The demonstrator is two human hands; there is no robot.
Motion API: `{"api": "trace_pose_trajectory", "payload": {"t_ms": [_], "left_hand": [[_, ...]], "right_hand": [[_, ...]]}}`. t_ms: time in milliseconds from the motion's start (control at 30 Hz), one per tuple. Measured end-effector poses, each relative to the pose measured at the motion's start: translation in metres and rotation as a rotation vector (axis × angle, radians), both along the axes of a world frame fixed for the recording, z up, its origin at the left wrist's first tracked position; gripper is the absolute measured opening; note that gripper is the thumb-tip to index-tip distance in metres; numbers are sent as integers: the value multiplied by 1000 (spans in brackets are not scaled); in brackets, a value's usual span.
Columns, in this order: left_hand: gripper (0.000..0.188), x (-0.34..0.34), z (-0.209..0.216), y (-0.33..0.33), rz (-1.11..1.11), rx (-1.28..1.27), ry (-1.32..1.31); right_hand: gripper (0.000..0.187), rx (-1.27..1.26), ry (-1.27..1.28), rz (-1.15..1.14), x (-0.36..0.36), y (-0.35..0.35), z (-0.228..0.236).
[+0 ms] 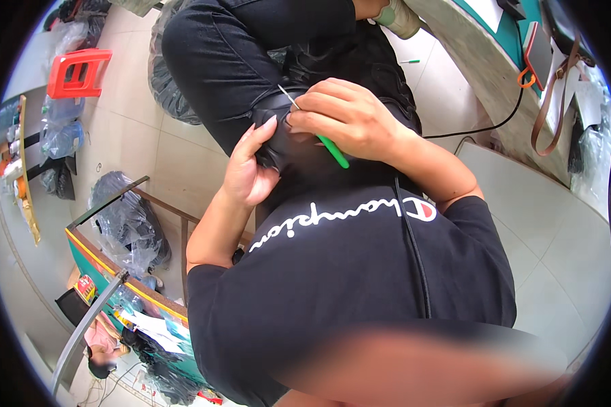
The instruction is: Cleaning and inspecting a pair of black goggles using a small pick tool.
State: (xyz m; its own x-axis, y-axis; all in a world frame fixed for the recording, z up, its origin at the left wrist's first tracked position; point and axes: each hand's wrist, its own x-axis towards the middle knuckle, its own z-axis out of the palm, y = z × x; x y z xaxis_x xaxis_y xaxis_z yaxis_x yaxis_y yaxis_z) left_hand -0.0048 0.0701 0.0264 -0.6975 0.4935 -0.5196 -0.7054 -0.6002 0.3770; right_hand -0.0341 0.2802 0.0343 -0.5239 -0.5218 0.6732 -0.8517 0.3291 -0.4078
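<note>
My right hand (349, 119) is closed around a slim tool with a green handle (334, 152). The handle sticks out below the fingers, and a thin metal tip (288, 96) points up and left past them. Over my lap, my left hand (251, 168) grips a piece of black material (273, 150). Its thumb stretches along the near side, while its other fingers are mostly hidden. The two hands are close together, with the black piece between them. Dark trousers behind it make its outline hard to tell.
A red plastic stool (80, 73) stands at the far left. Clear bags of dark goods (125, 230) lie on the floor to my left, beside a green-topped table (85, 261). A bench with a brown strap (560, 102) is at the right. Another person (102, 339) is at lower left.
</note>
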Motion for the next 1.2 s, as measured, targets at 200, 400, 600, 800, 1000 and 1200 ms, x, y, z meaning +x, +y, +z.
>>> {"api": "trace_pose_trajectory", "payload": {"t_ms": [200, 400, 600, 800, 1000, 1200], "left_hand": [[37, -3, 3, -1, -8, 211, 215], [51, -3, -10, -11, 75, 526, 300], [33, -5, -8, -23, 166, 364, 477], [28, -6, -9, -19, 22, 291, 695], [33, -8, 1, -15, -11, 324, 612], [29, -12, 1, -18, -45, 382, 601]], "right_hand": [[11, -633, -754, -399, -14, 29, -1], [16, -1361, -535, -326, -8, 101, -23], [10, -1523, -309, -549, 10, 164, -28], [10, -676, -613, -428, 15, 112, -1], [21, -187, -325, -649, 7, 67, 5], [38, 16, -190, -130, 16, 35, 2]]}}
